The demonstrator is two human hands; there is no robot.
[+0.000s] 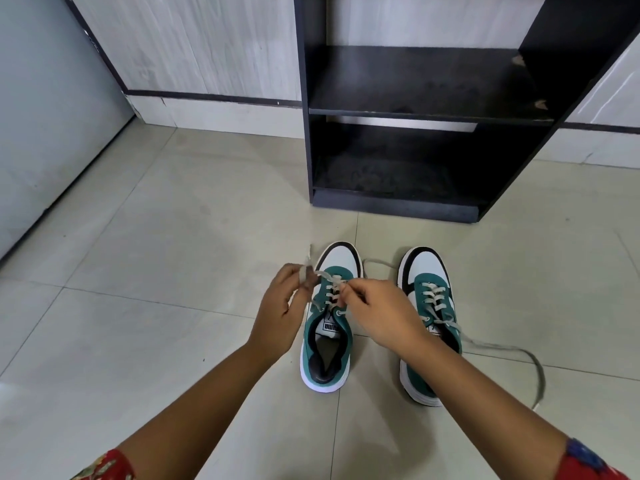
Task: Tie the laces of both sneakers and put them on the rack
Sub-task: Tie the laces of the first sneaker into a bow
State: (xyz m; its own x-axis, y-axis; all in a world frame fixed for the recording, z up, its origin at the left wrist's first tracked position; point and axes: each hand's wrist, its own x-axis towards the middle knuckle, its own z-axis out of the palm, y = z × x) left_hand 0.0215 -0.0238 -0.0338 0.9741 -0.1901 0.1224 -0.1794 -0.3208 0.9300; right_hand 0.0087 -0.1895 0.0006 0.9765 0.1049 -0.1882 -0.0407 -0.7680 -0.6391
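Observation:
Two green, white and black sneakers stand side by side on the tiled floor, toes toward the rack. My left hand (282, 306) pinches one lace end of the left sneaker (327, 344) at its left side. My right hand (379, 311) grips the other lace end above the same shoe's eyelets. The right sneaker (431, 292) is partly hidden by my right forearm; its loose lace (519, 351) trails across the floor to the right. A black shoe rack (415, 112) with two bare shelves stands just beyond the shoes.
Light floor tiles (156, 271) spread to the left and in front. A grey wall panel (52, 116) rises at far left, and a pale wall with a dark stripe runs behind the rack.

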